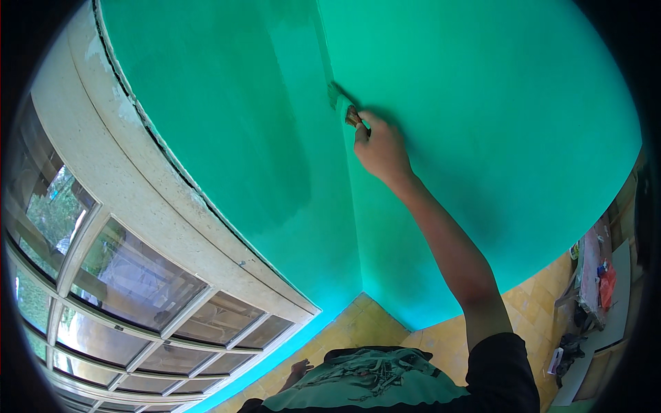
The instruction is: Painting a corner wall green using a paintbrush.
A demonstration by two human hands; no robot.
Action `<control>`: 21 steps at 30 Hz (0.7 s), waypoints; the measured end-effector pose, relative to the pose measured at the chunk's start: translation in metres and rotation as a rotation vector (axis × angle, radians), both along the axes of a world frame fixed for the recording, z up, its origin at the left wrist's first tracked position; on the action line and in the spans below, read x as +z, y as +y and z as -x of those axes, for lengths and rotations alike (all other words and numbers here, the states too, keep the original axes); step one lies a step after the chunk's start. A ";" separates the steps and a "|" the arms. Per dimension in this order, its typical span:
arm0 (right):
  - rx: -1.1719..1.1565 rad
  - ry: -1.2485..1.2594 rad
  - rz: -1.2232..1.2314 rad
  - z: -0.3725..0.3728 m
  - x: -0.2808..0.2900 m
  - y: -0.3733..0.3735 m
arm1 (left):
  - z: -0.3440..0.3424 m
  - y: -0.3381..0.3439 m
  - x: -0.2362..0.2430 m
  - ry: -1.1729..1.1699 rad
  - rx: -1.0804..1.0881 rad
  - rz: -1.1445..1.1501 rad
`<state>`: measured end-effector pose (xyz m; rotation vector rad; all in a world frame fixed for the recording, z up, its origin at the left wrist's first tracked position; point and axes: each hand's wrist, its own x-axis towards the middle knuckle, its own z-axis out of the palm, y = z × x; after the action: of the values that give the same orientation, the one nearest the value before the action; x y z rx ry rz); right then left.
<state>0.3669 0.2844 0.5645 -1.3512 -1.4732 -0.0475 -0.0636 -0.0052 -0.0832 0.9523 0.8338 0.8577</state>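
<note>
Raised high, my right hand grips a paintbrush by its handle, with the green-coated bristles touching the inside corner of two green walls. The left wall shows a darker green band beside a lighter strip along the corner. My left hand hangs low beside my body over the floor, small and partly hidden, with its fingers loosely apart and nothing visible in them.
A cream-framed window with many panes runs along the left, its frame edged by a dark crack. Yellow tiles cover the floor below. At the right lie boards, a red plastic bag and dark items.
</note>
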 end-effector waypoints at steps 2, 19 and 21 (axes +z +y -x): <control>0.007 0.007 0.024 -0.002 -0.010 -0.002 | -0.005 0.002 0.004 -0.011 -0.014 -0.029; 0.022 0.022 0.149 0.006 -0.089 -0.010 | -0.013 -0.005 -0.001 -0.120 -0.090 -0.279; 0.009 0.032 0.151 0.005 -0.098 -0.011 | -0.013 -0.007 -0.001 -0.128 -0.100 -0.310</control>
<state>0.3622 0.2734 0.4663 -1.4595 -1.4796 0.0919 -0.0509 -0.0124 -0.0838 1.1858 0.5473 0.9675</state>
